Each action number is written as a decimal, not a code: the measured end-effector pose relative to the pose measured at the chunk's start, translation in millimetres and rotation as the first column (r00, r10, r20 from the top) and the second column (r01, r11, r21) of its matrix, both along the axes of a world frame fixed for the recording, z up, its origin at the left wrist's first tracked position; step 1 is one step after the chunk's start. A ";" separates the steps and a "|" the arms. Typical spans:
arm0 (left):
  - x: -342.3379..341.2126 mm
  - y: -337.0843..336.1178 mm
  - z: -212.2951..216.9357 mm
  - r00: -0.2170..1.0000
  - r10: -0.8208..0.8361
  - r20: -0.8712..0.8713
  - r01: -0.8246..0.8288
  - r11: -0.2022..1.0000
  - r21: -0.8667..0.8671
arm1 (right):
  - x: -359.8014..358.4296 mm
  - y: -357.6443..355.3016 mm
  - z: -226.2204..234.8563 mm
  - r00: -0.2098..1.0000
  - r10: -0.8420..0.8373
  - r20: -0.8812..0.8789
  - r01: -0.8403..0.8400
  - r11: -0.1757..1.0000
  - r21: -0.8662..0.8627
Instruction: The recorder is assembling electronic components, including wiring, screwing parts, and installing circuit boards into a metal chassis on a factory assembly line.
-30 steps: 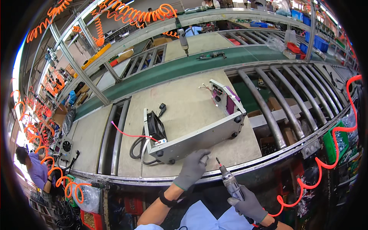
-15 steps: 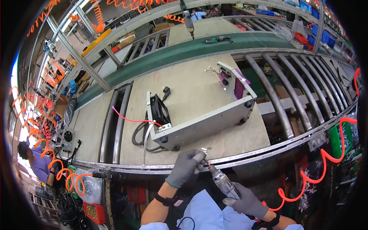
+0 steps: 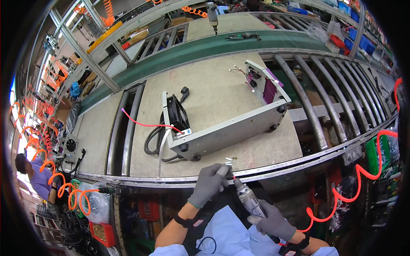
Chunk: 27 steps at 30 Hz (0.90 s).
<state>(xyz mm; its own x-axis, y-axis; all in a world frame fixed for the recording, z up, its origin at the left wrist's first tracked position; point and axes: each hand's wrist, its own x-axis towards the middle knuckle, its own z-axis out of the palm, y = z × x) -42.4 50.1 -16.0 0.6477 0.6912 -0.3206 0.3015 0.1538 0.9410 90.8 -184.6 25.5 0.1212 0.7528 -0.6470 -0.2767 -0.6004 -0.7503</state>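
Wrapped in a grey glove, my right hand [image 3: 275,222] grips a silver air screwdriver [image 3: 250,199], its bit pointing up and away from me. My left hand [image 3: 209,184], gloved too, has its fingers pinched together beside the bit; whatever they hold is too small or hidden to make out. Beyond both hands, a grey metal chassis [image 3: 230,137] stands on a board. Its left end carries a black fan [image 3: 176,113], with a red wire [image 3: 149,125] reaching out to the left. Several small white pieces [image 3: 229,161] lie near the board's front edge.
Metal rollers [image 3: 305,102] flank the board [image 3: 205,85]. A coiled orange air hose [image 3: 358,183] hangs at the right. Beyond runs a green belt [image 3: 179,62], with another screwdriver [image 3: 212,18] hanging above it. A person in purple [image 3: 40,177] is at the far left.
The whole view has shifted slightly. Both hands and the screwdriver sit a little higher in the picture, still close together. The chassis looks unmoved on its board.
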 end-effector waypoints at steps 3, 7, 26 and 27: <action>15.5 9.6 -6.3 0.995 -0.020 -0.099 0.086 0.682 0.727 | 0.1 2.0 -0.5 0.992 -0.098 0.075 0.097 0.995 0.008; 25.2 28.5 -14.8 0.940 -0.105 -0.325 0.338 0.419 0.842 | 8.8 6.0 3.3 0.987 -0.142 0.080 0.140 0.990 0.031; -5.9 31.0 32.9 0.950 -0.152 -0.274 0.313 0.517 0.797 | -4.2 56.8 43.6 0.995 0.006 0.099 -0.022 0.987 0.160; -12.7 32.0 47.3 0.939 -0.137 -0.314 0.337 0.539 0.772 | -5.0 59.2 43.3 0.996 0.016 0.090 -0.031 0.986 0.162</action>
<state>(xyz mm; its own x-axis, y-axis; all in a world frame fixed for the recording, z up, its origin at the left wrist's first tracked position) -55.1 82.1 31.4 0.8210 0.5501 0.1528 0.3946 -0.7402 0.5445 85.8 -125.3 68.7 0.1532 0.8509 -0.5025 -0.1923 -0.4731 -0.8597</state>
